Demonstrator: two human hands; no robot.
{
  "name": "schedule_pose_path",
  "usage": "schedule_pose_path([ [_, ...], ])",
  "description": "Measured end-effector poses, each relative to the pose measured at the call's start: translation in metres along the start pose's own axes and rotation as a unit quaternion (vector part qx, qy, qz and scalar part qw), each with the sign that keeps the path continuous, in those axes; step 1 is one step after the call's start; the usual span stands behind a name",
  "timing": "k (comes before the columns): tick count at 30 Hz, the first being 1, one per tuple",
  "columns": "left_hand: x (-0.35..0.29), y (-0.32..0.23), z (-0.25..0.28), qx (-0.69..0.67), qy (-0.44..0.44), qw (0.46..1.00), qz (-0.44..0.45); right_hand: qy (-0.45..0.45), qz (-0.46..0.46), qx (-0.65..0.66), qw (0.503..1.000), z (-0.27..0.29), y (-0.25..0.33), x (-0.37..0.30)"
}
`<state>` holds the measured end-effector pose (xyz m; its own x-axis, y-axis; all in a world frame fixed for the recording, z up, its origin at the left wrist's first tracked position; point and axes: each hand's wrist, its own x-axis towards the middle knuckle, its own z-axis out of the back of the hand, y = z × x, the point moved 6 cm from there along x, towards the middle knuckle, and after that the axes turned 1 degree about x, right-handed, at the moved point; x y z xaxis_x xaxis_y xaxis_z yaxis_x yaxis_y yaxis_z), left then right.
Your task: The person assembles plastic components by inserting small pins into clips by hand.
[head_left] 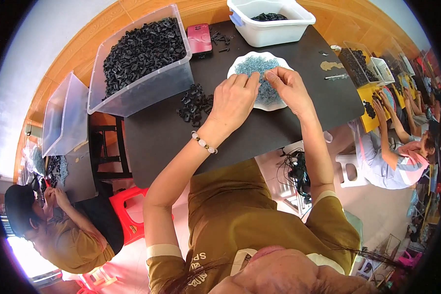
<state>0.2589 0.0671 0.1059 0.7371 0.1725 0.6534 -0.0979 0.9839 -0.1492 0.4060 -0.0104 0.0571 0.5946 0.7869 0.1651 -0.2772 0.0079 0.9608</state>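
Note:
A white dish with a wavy rim (pixel 237 62) stands on the dark table in front of me, heaped with small see-through bluish pieces (pixel 265 93). Over its left side my left hand (pixel 235 100) is closed, thumb and fingertips pinched together. My right hand (pixel 290 90) is closed too, over the dish's right side, its thumb and forefinger bent toward the left fingertips. Whatever is between the fingers is too small to make out. Beside my left wrist lies a loose pile of small black plastic parts (pixel 195 105).
A large see-through bin (pixel 147 83) full of black parts stands at left, a white tub (pixel 274 32) at the back. Near them are a red box (pixel 199 39) and a pen-like tool (pixel 336 77). Co-workers sit left (pixel 68 235) and right (pixel 392 157); cables (pixel 299 171) hang below the table.

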Motion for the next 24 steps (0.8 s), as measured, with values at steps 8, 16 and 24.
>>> schedule_pose_path([
  [8, 0.000, 0.002, -0.009, 0.028, -0.004, 0.999, -0.023, -0.001, -0.017, 0.001, 1.000, -0.006, -0.004, -0.001],
  [16, 0.000, 0.003, -0.014, 0.023, -0.020, 0.999, -0.025, 0.008, -0.027, 0.023, 0.999, -0.009, -0.011, 0.001],
  [24, 0.003, 0.005, -0.015, 0.008, -0.041, 0.999, -0.010, -0.011, -0.028, 0.036, 0.999, -0.009, -0.006, 0.002],
])
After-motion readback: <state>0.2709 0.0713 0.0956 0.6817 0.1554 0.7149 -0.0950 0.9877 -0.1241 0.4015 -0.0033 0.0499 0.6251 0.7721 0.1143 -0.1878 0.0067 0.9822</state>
